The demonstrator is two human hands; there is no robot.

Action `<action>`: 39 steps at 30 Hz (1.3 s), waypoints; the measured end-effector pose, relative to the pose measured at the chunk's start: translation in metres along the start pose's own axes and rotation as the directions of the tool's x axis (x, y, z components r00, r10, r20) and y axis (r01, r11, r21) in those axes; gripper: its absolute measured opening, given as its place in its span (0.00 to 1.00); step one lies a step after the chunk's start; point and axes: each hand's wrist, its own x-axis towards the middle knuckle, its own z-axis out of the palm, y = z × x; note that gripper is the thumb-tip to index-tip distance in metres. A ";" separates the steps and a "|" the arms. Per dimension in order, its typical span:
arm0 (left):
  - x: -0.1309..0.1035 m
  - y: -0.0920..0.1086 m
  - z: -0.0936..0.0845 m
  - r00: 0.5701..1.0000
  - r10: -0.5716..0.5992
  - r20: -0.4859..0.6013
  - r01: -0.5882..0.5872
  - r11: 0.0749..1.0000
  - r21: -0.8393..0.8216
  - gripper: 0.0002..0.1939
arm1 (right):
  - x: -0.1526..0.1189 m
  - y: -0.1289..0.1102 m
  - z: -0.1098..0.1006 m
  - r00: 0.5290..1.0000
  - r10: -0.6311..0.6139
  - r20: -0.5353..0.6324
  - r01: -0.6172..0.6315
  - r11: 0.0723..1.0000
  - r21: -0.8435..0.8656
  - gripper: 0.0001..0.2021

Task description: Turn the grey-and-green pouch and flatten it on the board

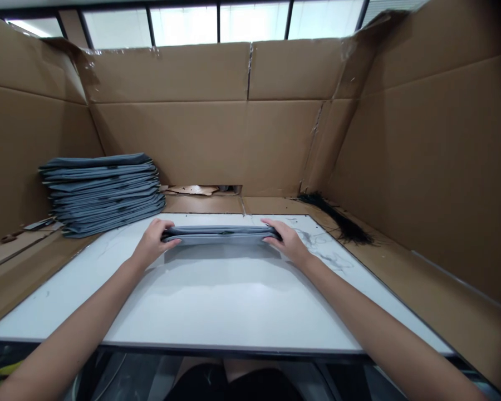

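Note:
A folded blue-grey bundle, apparently of fabric, is held level just above the white tabletop. My left hand pinches its left end, and my right hand grips the right end, thumbs below and fingers above. A small dark mark shows at the middle of its near edge. To the left, a tall stack of similar folded blue-grey pieces stands at the back, with dark marks along its front.
Cardboard walls enclose the back and both sides. A bunch of thin dark strands lies on the cardboard at the right of the white top. Behind the table's middle is a gap in the cardboard. Windows run along the top.

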 end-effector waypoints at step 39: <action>0.000 0.036 -0.012 0.874 0.484 -0.041 -0.411 0.781 0.470 0.15 | 0.013 -0.034 -0.007 0.952 -0.190 -0.242 0.176 0.981 -0.078 0.02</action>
